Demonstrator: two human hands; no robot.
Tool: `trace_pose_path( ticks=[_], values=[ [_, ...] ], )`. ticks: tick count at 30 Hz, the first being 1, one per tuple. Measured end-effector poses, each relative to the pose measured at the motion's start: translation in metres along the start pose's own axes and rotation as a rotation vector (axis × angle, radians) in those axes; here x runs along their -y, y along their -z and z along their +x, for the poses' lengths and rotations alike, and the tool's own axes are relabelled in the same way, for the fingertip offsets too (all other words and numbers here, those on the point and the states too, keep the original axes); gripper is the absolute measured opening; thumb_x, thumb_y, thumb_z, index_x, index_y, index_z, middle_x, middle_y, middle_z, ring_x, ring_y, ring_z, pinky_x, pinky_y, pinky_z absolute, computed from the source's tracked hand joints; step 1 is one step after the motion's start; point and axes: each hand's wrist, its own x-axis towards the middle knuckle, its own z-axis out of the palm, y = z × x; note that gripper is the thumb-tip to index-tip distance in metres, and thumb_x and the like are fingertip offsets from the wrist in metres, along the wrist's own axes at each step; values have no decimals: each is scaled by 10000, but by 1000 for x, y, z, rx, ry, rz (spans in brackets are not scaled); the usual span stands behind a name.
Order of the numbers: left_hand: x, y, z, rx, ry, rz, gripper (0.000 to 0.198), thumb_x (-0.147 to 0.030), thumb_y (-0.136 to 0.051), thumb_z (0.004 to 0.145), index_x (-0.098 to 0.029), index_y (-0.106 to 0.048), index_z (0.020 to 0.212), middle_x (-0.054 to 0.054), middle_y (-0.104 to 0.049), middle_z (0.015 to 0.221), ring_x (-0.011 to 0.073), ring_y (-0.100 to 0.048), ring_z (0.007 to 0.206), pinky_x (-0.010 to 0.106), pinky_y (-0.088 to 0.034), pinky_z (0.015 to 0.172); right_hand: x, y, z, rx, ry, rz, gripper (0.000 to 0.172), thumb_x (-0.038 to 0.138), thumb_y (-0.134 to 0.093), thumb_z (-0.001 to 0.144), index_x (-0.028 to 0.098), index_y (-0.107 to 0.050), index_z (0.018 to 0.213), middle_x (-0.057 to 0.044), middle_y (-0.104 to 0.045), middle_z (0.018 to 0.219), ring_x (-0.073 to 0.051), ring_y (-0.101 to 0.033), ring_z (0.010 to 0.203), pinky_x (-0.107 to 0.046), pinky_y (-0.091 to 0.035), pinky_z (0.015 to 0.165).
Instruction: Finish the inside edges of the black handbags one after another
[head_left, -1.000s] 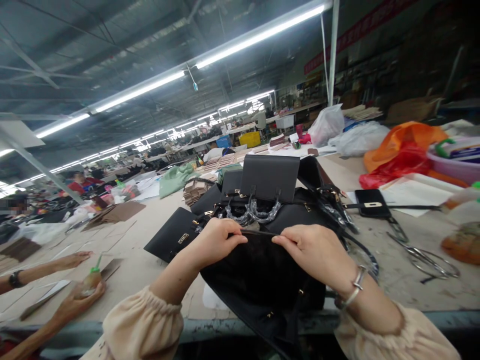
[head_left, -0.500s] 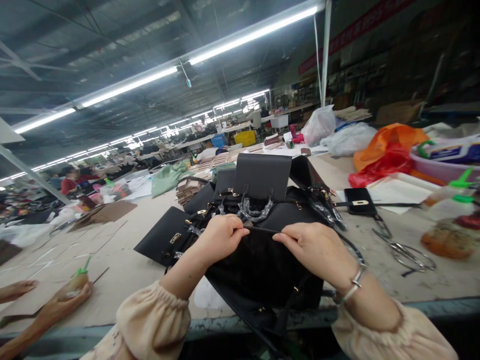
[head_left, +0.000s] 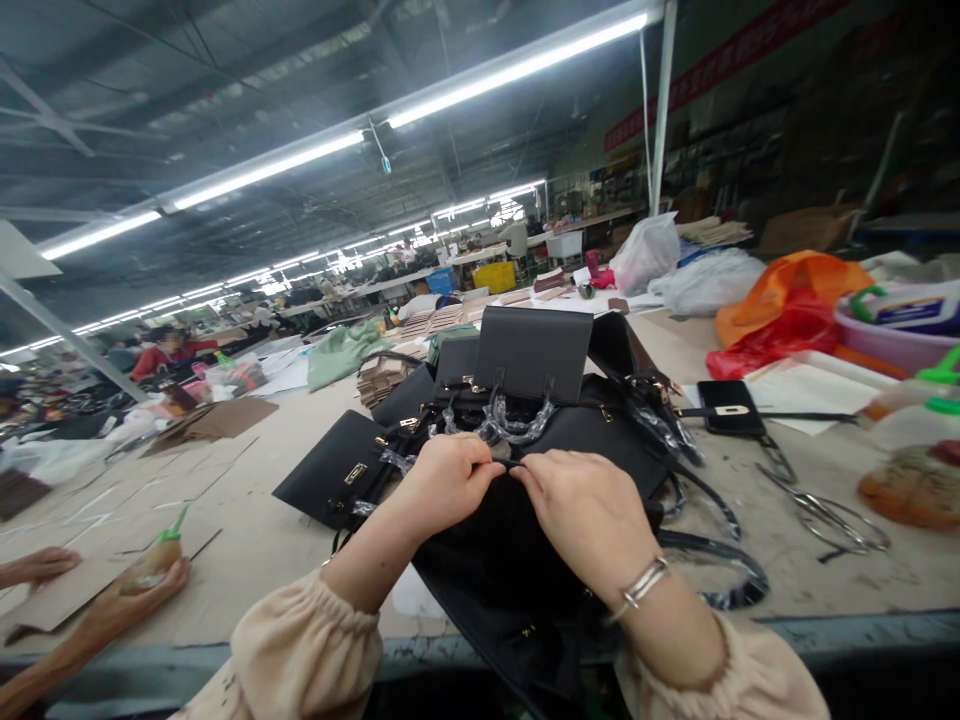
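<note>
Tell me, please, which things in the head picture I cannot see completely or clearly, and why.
Head view, black bag: top edge partly covered by the left hand and right hand; lower part lost in shadow.
Head view, banner: writing too small and blurred.
Head view, purple basin: cut off by the right edge.
</note>
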Motion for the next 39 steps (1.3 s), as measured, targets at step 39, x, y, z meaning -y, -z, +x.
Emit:
trace_pose_path(
  ticks=[39],
  values=[
    [-2,4,-3,8,86,-34,221,-228,-573,826,-154,-618,622,9,-625,691,113,-566,674,212,-390,629,11,-1,-4,30,-24,82,127,218,-515,881,210,-608,968,-27,-654,831,-178,-558,753,-308,-342,642]
  ],
)
